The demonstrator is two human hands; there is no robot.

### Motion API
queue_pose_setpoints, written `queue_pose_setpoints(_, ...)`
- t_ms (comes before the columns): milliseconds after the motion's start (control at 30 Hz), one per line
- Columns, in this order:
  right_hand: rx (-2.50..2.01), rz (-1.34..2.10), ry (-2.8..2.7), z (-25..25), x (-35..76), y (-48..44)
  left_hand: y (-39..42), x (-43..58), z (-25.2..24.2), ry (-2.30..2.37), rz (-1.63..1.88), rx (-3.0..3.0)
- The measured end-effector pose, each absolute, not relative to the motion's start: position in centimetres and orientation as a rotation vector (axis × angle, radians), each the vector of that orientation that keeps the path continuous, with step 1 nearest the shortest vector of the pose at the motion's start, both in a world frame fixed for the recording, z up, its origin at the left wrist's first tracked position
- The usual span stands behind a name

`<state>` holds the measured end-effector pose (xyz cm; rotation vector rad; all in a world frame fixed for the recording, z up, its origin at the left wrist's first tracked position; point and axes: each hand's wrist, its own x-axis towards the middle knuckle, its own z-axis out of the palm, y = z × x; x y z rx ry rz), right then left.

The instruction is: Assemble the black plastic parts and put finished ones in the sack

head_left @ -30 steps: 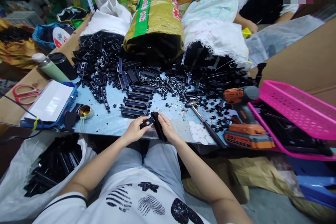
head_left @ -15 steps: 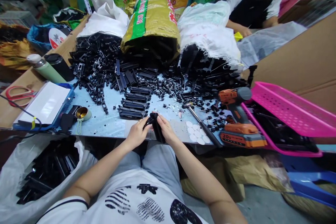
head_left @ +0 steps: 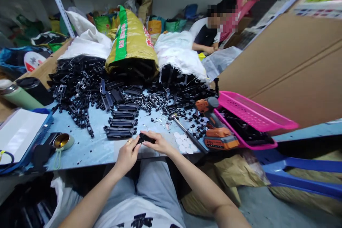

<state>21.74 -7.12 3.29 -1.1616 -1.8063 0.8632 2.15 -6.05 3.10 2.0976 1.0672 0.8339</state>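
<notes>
Both hands meet over the front edge of the blue-topped table, closed on one black plastic part (head_left: pixel 146 138). My left hand (head_left: pixel 128 152) pinches its left end, and my right hand (head_left: pixel 159 144) grips its right side. Fingers cover much of the part, so its full shape is hidden. Just beyond my left hand lies a neat row of long black plastic pieces (head_left: pixel 121 123). To the right of my right hand are white round discs (head_left: pixel 184 143) and a hammer (head_left: pixel 188 132).
An orange-black cordless drill (head_left: pixel 217 124) and a pink basket (head_left: pixel 248 114) stand right. Heaps of black parts (head_left: pixel 72 92) spill from sacks at the back, including a yellow-green sack (head_left: pixel 133 42). A metal cup (head_left: pixel 63 141) and bottles sit left. Another person (head_left: pixel 207 37) works behind.
The black part was held upright and now lies more level between my hands. My view has turned right and tilted up, so the table appears shifted left.
</notes>
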Motion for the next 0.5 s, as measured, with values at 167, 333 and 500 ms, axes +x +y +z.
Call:
queue_pose_setpoints(167, -1.193, 0.696, -1.8, 3.5, 21.6, -7.2, -6.2, 2.9, 2.5, 1.075, 0.938, 2.068)
queue_pose_setpoints(333, -1.173, 0.652, -1.938, 3.6, 22.1, -7.2, -5.8, 2.5, 2.5, 0.978, 0.913, 2.117)
queue_pose_setpoints(500, -1.165, 0.581, -1.831, 3.7, 21.2, -7.0, -5.7, 3.3, 3.0, 1.036, 1.072, 2.03)
